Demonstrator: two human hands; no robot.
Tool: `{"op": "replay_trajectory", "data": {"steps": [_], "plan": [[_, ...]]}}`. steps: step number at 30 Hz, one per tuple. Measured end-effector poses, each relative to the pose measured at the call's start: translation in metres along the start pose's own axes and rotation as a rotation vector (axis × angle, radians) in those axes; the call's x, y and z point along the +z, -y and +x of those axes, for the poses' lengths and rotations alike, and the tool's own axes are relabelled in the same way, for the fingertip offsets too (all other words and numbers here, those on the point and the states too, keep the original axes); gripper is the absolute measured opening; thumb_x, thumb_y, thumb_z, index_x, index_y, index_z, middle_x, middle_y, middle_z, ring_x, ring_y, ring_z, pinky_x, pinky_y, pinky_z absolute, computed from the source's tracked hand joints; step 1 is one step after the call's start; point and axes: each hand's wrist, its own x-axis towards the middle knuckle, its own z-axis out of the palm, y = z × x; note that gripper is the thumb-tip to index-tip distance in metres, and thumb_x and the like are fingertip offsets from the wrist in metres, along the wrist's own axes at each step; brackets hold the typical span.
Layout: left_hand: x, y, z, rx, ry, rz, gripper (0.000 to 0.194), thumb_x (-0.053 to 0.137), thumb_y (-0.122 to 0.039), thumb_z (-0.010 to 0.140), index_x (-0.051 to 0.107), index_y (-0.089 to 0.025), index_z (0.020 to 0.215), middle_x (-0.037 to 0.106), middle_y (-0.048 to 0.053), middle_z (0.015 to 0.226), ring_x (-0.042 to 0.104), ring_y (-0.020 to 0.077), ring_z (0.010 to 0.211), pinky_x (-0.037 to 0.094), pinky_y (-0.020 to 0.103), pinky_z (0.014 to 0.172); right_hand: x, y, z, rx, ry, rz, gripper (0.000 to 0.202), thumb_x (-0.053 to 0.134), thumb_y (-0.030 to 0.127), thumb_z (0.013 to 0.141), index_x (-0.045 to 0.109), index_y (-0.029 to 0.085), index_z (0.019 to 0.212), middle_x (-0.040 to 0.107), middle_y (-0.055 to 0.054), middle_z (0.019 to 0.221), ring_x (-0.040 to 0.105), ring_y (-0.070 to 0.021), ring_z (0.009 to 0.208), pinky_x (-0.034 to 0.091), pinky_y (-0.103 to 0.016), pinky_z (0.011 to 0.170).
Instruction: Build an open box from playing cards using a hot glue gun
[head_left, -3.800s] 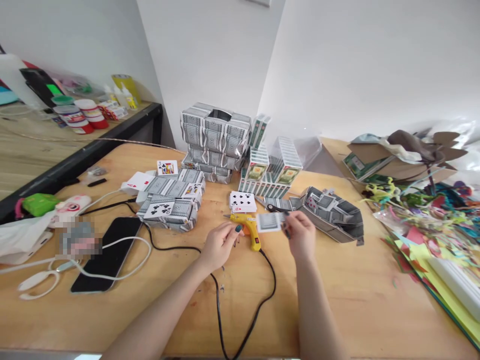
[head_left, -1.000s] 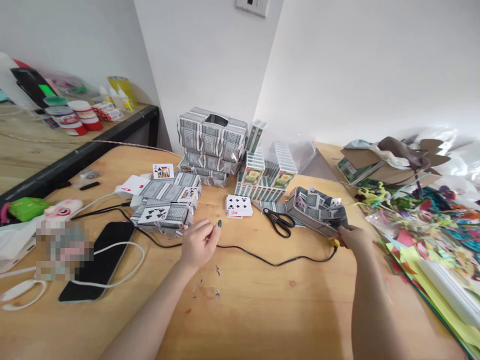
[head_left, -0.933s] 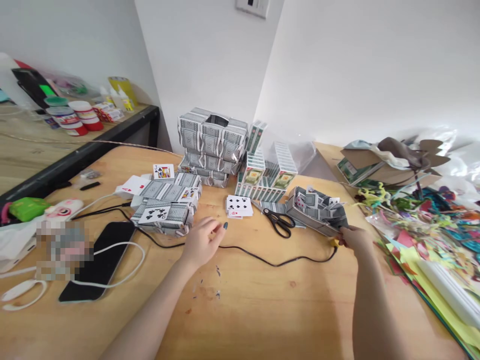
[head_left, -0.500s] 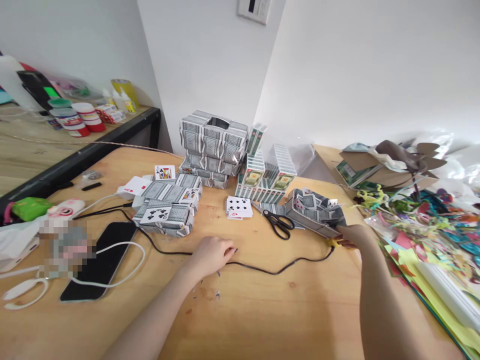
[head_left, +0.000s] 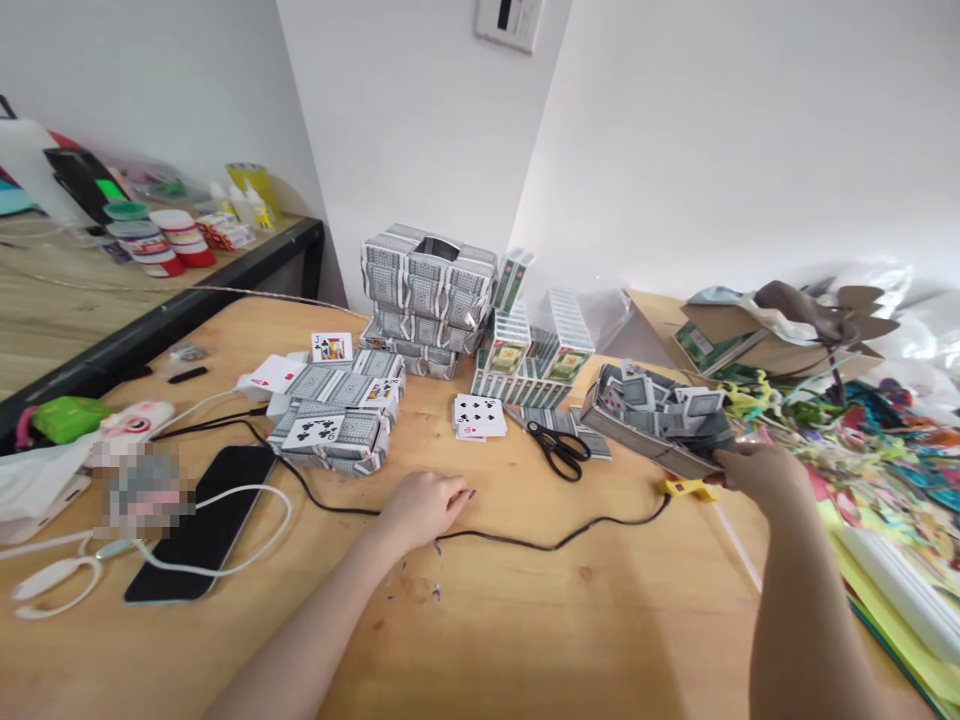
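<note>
Right hand (head_left: 757,477) grips the near end of our grey tray of playing cards (head_left: 660,425), fingers closed on its edge, the tray tilted and lifted just above the worktop (head_left: 525,620); the yellow glue gun (head_left: 688,488) lies just beneath it, its black cord (head_left: 540,543) trailing left. Left hand (head_left: 424,505) rests on the worktop with fingers curled loosely, fingertips touching the cord; black scissors (head_left: 559,447) lie between the tray and a small face-up card pile (head_left: 478,416).
</note>
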Motion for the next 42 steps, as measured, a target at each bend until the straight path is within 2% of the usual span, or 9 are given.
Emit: {"op": "replay_trajectory", "data": {"steps": [4,11,17,19,28,33,36,39,42], "plan": [[-0.001,-0.001,-0.002,-0.004,0.049,-0.071,0.03,0.038,-0.031,0.084,0.065,-0.02,0.076,0.068,0.004,0.072,0.059,0.0158,0.063,0.033,0.024,0.055,-0.009,0.003,-0.037,0.109,0.168,0.225,0.023,0.051,0.034,0.067,0.067,0.017,0.071,0.068,-0.01,0.062,0.059,-0.0201,0.058,0.04,-0.028,0.053],[-0.006,0.001,-0.007,-0.08,0.335,-0.439,0.02,0.048,-0.03,0.076,0.064,-0.021,0.081,0.066,-0.002,0.065,0.058,0.0115,0.053,0.036,0.02,0.052,0.023,0.04,-0.105,-0.155,0.366,0.336,0.027,0.044,0.037,0.071,0.062,0.018,0.065,0.064,-0.004,0.052,0.047,-0.0141,0.037,0.033,-0.025,0.039],[-0.014,0.019,0.0,-0.197,-0.037,-0.248,0.021,0.043,-0.026,0.08,0.063,-0.02,0.082,0.068,0.005,0.08,0.062,0.0182,0.073,0.039,0.025,0.063,0.042,0.092,-0.121,-0.24,0.389,0.2,0.024,0.041,0.028,0.07,0.056,0.02,0.055,0.063,-0.001,0.05,0.055,-0.0148,0.047,0.033,-0.022,0.044],[-0.013,0.027,0.001,-0.253,-0.067,-0.244,0.016,0.046,-0.023,0.078,0.061,-0.019,0.08,0.068,0.007,0.079,0.063,0.0191,0.073,0.041,0.026,0.064,0.042,0.108,-0.122,-0.249,0.372,0.171,0.024,0.04,0.026,0.07,0.056,0.02,0.053,0.063,-0.001,0.05,0.056,-0.0148,0.049,0.033,-0.022,0.046],[-0.012,0.042,-0.014,-0.494,0.458,-0.8,0.01,0.048,-0.022,0.071,0.054,-0.015,0.068,0.066,0.005,0.06,0.064,0.0188,0.053,0.048,0.026,0.049,0.064,0.15,-0.126,-0.399,0.356,0.217,0.022,0.039,0.023,0.074,0.051,0.019,0.057,0.061,-0.002,0.052,0.055,-0.0142,0.053,0.031,-0.021,0.048],[-0.014,0.05,-0.01,-0.602,0.167,-0.554,0.018,0.037,-0.018,0.077,0.055,-0.016,0.077,0.065,0.007,0.062,0.064,0.019,0.055,0.049,0.028,0.054,0.082,0.143,-0.129,-0.492,0.397,0.216,0.027,0.037,0.032,0.08,0.055,0.019,0.065,0.058,-0.001,0.057,0.054,-0.015,0.055,0.034,-0.023,0.049],[-0.015,0.046,-0.003,-0.565,-0.093,-0.403,0.026,0.035,-0.014,0.078,0.054,-0.017,0.095,0.067,0.01,0.085,0.065,0.0207,0.079,0.049,0.033,0.074,0.081,0.135,-0.126,-0.497,0.257,0.267,0.033,0.045,0.041,0.077,0.057,0.019,0.1,0.061,-0.004,0.078,0.058,-0.0178,0.066,0.043,-0.028,0.059],[-0.01,0.032,0.005,-0.433,-0.362,-0.554,0.033,0.036,-0.018,0.081,0.047,-0.016,0.112,0.056,0.011,0.119,0.051,0.0187,0.111,0.037,0.034,0.097,0.075,0.135,-0.121,-0.541,-0.006,0.34,0.057,0.053,0.039,0.073,0.042,0.019,0.125,0.056,-0.01,0.1,0.057,-0.0227,0.086,0.046,-0.036,0.074],[-0.003,0.019,0.009,-0.284,-0.432,-0.774,0.049,0.039,-0.017,0.079,0.034,-0.019,0.128,0.041,0.008,0.135,0.038,0.0168,0.124,0.031,0.034,0.104,0.071,0.145,-0.118,-0.75,-0.075,0.37,0.056,0.054,0.027,0.073,0.041,0.022,0.127,0.051,-0.011,0.114,0.048,-0.026,0.106,0.041,-0.042,0.089]]}}
